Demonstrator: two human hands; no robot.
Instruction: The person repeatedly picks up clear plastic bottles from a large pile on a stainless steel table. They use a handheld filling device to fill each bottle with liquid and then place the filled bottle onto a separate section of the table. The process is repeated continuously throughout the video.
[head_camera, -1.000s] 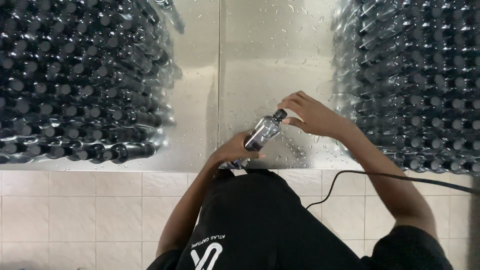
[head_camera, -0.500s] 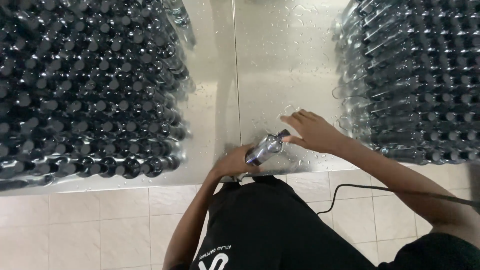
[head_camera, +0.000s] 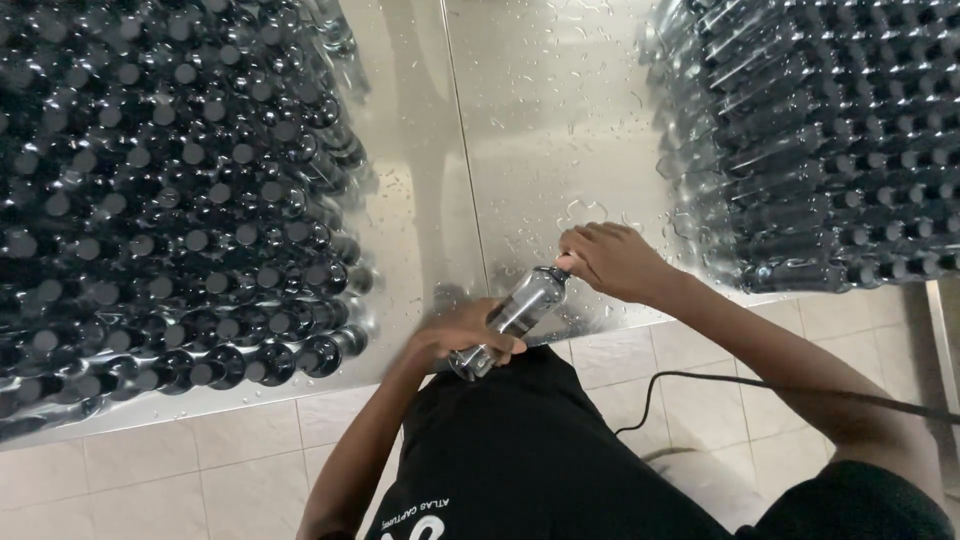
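Clear bottle (head_camera: 522, 312) gripped: left hand (head_camera: 462, 335) body, right hand (head_camera: 612, 262) cap.

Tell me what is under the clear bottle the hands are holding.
Under the clear bottle lies the wet steel table, near its front edge. The left hand wraps the base; the right hand covers the neck, so any cap is hidden.

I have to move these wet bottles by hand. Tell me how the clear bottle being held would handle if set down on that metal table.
The clear bottle is round, so on its side it would likely roll. The metal table carries water drops, so it may slide and feel slippery. The left hand and right hand grip both ends.
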